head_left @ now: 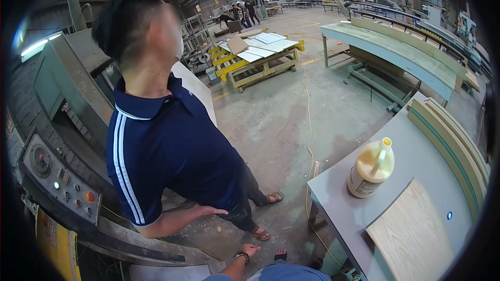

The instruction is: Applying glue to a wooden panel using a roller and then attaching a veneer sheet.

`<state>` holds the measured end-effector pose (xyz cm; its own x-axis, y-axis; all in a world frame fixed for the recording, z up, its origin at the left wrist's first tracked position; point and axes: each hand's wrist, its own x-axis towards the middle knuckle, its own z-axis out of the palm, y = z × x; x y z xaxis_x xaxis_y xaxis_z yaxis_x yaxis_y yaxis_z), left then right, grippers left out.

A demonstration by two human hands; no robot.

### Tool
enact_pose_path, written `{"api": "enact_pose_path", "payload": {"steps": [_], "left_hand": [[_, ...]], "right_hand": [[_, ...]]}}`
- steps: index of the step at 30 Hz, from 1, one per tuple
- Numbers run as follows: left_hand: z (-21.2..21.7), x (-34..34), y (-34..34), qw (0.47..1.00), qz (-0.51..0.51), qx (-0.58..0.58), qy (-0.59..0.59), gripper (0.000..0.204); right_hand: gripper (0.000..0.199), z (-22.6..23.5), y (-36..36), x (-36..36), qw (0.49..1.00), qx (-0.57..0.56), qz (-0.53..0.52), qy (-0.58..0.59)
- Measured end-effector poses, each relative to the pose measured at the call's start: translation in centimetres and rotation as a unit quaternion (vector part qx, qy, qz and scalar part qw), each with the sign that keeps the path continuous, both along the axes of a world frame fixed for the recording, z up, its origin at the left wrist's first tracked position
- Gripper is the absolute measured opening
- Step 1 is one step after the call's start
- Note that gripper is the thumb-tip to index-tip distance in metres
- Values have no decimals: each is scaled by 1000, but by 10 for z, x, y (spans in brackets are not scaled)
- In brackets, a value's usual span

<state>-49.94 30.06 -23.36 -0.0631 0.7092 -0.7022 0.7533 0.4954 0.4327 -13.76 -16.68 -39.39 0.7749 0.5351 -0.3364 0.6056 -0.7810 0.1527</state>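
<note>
My left hand (251, 250), with a dark watch at the wrist, hangs low near the bottom edge. Its fingers look loosely curled, and nothing shows in them. My right hand is out of view. A person (172, 145) in a navy polo shirt stands close by on my left, turned toward the far right. That person's hand (211, 211) is held at the waist. To my right, a pale yellow plastic jug (371, 169) with a handle stands upright on a grey table (338, 190). Beside it lies a light wood-grain panel (414, 231), bent by the lens.
A machine control panel (62, 179) with buttons and a red knob is at left. A yellow cable (309, 125) runs along the floor. Stacked boards (442, 148) line the table's right side. Farther off are a pallet cart (263, 67) with panels, a long bench (396, 54) and several people (245, 14).
</note>
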Motion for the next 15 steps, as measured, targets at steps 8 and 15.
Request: {"api": "enact_pose_path", "payload": {"steps": [8,15], "left_hand": [[-2,2,-3,1000,-3,-6,-4,39],[7,2,-1,999,-27,-7,27,41]], "right_hand": [[44,-62,-12,17,994,6,-99,-43],[50,-33,6,-9,991,62,-101,-61]]}}
